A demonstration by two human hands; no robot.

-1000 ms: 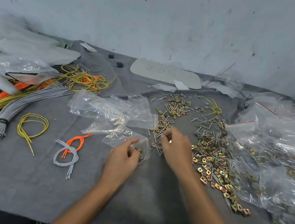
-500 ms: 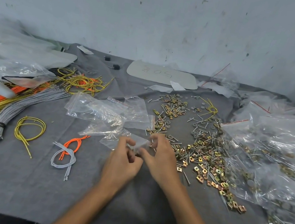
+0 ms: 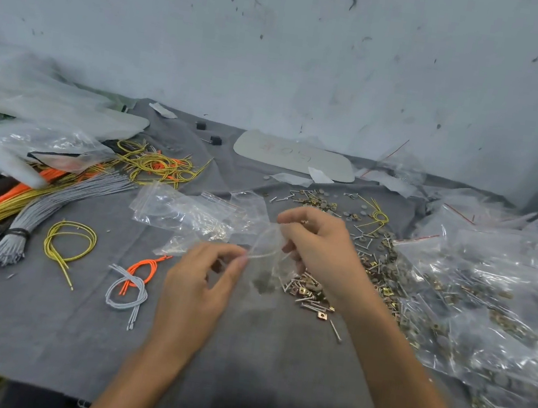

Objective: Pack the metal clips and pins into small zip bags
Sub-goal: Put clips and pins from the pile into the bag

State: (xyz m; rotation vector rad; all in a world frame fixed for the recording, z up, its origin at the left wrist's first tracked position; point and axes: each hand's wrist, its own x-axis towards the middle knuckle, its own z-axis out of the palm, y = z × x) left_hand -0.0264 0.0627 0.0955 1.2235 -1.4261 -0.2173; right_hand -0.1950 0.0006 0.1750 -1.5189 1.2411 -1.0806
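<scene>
A small clear zip bag [image 3: 266, 265] hangs between both hands above the grey cloth, with a few dark metal parts inside. My left hand [image 3: 201, 284] pinches its mouth at the left edge. My right hand [image 3: 317, 241] pinches the other side of the mouth with curled fingers. A pile of brass clips and metal pins [image 3: 313, 296] lies loose on the cloth under and to the right of my right hand. More empty zip bags [image 3: 186, 213] lie just behind the held bag.
Large clear bags of metal parts [image 3: 488, 304] fill the right side. Bundles of grey, yellow and orange cords [image 3: 35, 205] lie at left, with small cord loops [image 3: 128, 284] near my left hand. A flat pale plate [image 3: 295, 155] rests by the wall. Grey cloth [image 3: 36, 326] covers the table.
The bag has been lifted off the cloth and its mouth pulled apart between both hands. My right hand rose and moved from the pile to the bag.
</scene>
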